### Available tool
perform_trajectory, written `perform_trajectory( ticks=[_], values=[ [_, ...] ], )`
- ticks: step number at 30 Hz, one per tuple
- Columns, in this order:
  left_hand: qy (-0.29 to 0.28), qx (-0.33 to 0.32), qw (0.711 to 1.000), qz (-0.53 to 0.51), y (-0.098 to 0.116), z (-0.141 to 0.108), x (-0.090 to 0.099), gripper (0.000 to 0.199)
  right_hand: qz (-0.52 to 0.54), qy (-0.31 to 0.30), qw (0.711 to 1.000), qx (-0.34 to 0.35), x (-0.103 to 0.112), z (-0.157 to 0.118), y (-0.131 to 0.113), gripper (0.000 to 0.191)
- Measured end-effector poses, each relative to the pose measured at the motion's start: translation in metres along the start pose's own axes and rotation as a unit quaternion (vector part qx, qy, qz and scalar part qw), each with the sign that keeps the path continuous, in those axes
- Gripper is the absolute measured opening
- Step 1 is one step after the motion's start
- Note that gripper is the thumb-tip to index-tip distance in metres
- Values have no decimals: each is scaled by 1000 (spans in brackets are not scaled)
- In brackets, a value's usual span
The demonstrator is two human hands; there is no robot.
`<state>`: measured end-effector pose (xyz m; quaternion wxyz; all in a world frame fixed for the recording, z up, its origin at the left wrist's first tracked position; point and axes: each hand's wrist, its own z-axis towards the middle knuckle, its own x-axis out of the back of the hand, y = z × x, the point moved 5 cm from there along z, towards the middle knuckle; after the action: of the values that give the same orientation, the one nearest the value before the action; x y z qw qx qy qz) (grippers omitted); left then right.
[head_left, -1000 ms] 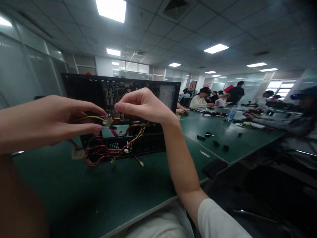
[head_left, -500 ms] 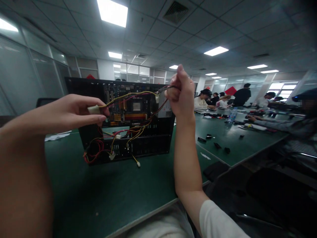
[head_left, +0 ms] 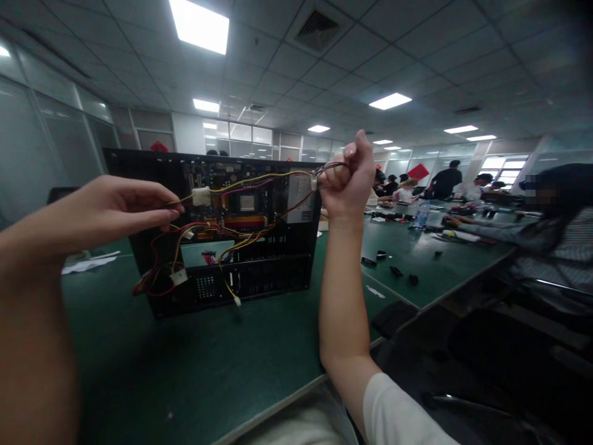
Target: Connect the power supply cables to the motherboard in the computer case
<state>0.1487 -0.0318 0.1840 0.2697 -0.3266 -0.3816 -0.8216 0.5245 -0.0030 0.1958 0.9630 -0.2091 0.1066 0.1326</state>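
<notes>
Stretching beneath ceiling lights (head_left: 200, 26), the green table (head_left: 222, 364) bears a case (head_left: 273, 278).

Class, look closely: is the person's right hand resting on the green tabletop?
No, the right hand is raised above the green tabletop, closed around a bundle of wires.

Room: office-like, used as a shared workroom
Ceiling (head_left: 266, 68): square tiles, bright light panels (head_left: 200, 25), a vent (head_left: 317, 29)
Glass partitions (head_left: 69, 130): along the left
Green tables (head_left: 259, 352): people (head_left: 446, 182) around them, small black pieces (head_left: 396, 271) scattered on top
Computer case (head_left: 278, 272): open, board (head_left: 247, 203) showing
</notes>
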Motion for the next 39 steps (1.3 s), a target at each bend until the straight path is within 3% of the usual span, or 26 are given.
perform_trajectory(
  ticks=[3, 6, 9, 11, 13, 15, 17, 19, 21, 27, 31, 36, 39],
  values=[
    [-37, 15, 999, -4, -7, 3, -5, 54, -26, -49, 998, -7, 8, 3, 0, 47],
    [-13, 10, 999, 34, -17, 4, 0, 55, -24, -98, 995, -6, 8, -2, -1, 48],
    [78, -70, 994, 37, -15, -1, 13, 49, -44, -125, 991, -14, 3, -15, -5, 48],
    [157, -130, 979, 29, -7, -9, 19, 43, -99, -186, 976, -44, -4, -27, -9, 49],
    [214, -163, 963, 30, 6, -17, 20, 38, -127, -317, 936, -88, -14, -42, -13, 55],
    [238, -176, 955, 28, 21, -22, 16, 37, -124, -457, 870, -138, -25, -59, -19, 60],
    [244, -177, 953, 23, 34, -25, 10, 36, -126, -533, 818, -176, -32, -69, -25, 58],
    [232, -169, 957, 25, 43, -25, 4, 37, -146, -542, 806, -189, -40, -70, -27, 54],
    [215, -176, 960, 21, 48, -25, 0, 35, -164, -530, 813, -177, -50, -66, -25, 51],
    [171, -218, 961, -11, 52, -23, -10, 23, -155, -519, 837, -72, -81, -59, -8, 60],
    [145, -251, 957, -26, 54, -20, -16, 21, -215, -490, 844, -33, -99, -59, -1, 55],
    [134, -277, 951, -35, 55, -17, -22, 20, -313, -477, 819, -56, -116, -63, 18, 60],
    [132, -280, 950, -45, 52, -14, -24, 19, -302, -506, 804, -85, -126, -67, 35, 58]
  ],
)
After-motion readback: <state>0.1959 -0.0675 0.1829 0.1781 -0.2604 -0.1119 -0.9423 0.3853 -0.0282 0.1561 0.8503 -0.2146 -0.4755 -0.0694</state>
